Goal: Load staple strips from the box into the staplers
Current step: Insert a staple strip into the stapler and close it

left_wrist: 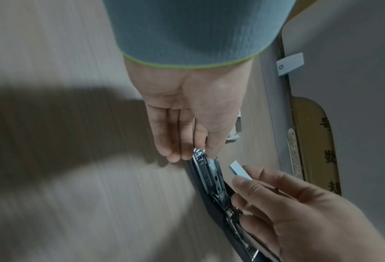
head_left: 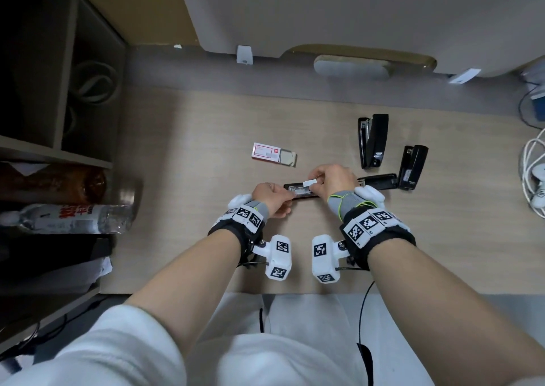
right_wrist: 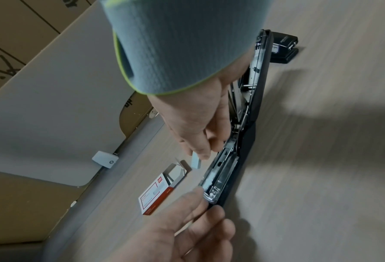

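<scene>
A black stapler lies folded flat open on the wooden table, its metal magazine facing up. My left hand pinches the magazine's front end. Just above the channel, my right hand pinches a short grey staple strip between thumb and fingers; the strip hangs clear of the magazine, as the right wrist view also shows. The red-and-white staple box lies behind with its tray slid out.
Two shut black staplers lie to the right, behind the open one's lid. White cables run along the right edge. A water bottle and shelves stand left. A grey panel bounds the back.
</scene>
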